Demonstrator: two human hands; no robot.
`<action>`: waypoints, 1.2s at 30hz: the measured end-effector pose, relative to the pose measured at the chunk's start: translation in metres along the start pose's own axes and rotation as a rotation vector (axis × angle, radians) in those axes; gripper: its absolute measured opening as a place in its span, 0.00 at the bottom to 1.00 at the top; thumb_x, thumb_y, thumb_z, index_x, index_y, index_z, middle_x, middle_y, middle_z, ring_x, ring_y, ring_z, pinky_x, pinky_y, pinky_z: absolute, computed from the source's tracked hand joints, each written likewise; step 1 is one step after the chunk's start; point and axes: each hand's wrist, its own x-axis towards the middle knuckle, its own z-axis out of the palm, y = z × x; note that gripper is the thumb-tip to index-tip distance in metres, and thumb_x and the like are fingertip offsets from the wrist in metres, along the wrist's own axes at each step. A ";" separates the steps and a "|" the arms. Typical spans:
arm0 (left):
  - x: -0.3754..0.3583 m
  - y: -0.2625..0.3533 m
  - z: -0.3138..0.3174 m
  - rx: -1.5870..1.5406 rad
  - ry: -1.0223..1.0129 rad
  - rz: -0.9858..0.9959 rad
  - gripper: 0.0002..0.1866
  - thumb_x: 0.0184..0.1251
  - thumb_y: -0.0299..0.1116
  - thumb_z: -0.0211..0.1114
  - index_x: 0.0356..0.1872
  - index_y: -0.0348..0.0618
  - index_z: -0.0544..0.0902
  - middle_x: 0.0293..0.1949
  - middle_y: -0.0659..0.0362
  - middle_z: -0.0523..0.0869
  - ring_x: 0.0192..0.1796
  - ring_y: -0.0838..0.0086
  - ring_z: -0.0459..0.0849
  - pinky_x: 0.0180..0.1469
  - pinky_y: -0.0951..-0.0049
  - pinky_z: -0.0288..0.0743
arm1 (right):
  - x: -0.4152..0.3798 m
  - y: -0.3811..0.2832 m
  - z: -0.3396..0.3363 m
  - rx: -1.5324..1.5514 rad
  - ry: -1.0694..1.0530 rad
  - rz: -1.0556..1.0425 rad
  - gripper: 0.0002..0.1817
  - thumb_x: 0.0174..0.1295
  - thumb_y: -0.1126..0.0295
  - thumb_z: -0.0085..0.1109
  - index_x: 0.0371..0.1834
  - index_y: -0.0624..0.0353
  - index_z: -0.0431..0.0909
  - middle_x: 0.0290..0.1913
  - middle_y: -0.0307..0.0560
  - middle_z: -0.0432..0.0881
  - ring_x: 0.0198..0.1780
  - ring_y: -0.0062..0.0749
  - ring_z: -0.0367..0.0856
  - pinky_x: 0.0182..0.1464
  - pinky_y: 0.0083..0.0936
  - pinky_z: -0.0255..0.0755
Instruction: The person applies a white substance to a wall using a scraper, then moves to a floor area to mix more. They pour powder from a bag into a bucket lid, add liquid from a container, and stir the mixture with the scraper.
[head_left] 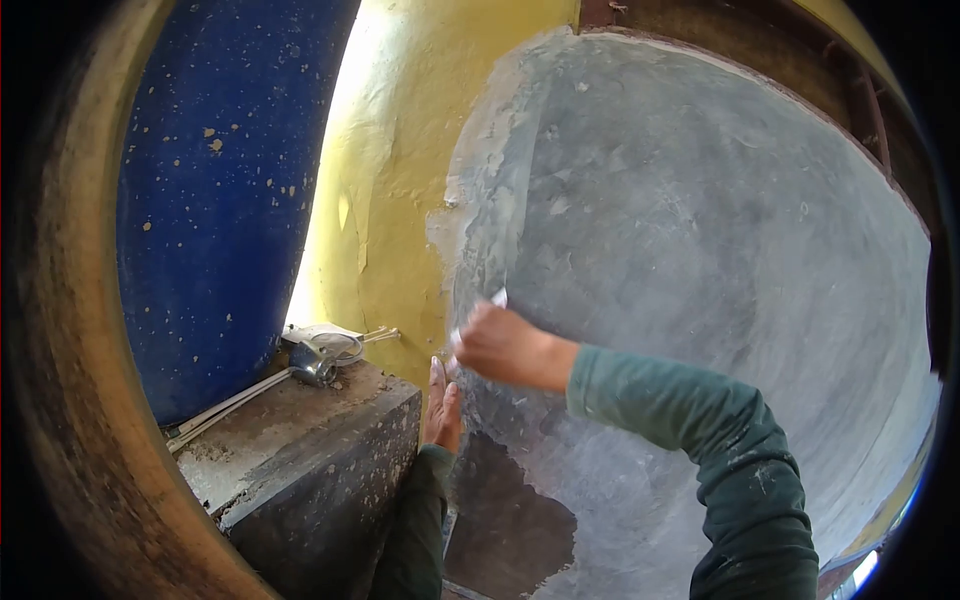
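Note:
My right hand (495, 345) is closed against the grey plastered wall (640, 220). White bits show at its upper and left edges, like a thin folded sheet (499, 298) gripped in the fingers; motion blur hides its exact kind. Just below and to the left, my left hand (443, 408) has its fingers stretched upward, close to the border between the yellow wall and the grey plaster. Nothing shows in the left hand, and its fingertips look whitish. Both sleeves are green, with pale smudges on the right one.
A concrete ledge (330, 455) stands at the lower left. On it lie a metal cup-like object (318, 362) and thin rods (230, 408). Behind is a blue panel with pale specks (220, 200) beside the yellow wall (420, 130). A dark bare patch (510, 525) marks the wall's lower part.

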 end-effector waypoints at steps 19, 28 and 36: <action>0.019 -0.022 -0.008 -0.158 0.055 -0.066 0.36 0.76 0.58 0.40 0.78 0.52 0.49 0.79 0.63 0.46 0.80 0.67 0.44 0.73 0.49 0.45 | -0.060 -0.075 -0.003 0.255 0.241 0.128 0.07 0.52 0.64 0.57 0.26 0.54 0.82 0.28 0.44 0.81 0.35 0.38 0.81 0.40 0.39 0.70; -0.014 -0.025 0.002 -0.048 0.130 -0.039 0.33 0.77 0.54 0.39 0.76 0.48 0.54 0.78 0.58 0.49 0.79 0.65 0.46 0.74 0.53 0.45 | -0.142 -0.154 0.019 0.308 0.011 0.193 0.14 0.55 0.58 0.59 0.28 0.58 0.84 0.34 0.45 0.80 0.43 0.38 0.77 0.50 0.36 0.69; -0.040 -0.049 0.028 0.167 0.175 0.098 0.29 0.79 0.45 0.40 0.73 0.36 0.62 0.76 0.48 0.54 0.79 0.62 0.49 0.77 0.63 0.44 | -0.306 -0.306 0.003 0.492 -0.222 0.296 0.12 0.54 0.61 0.57 0.31 0.55 0.85 0.38 0.44 0.79 0.49 0.39 0.75 0.58 0.43 0.66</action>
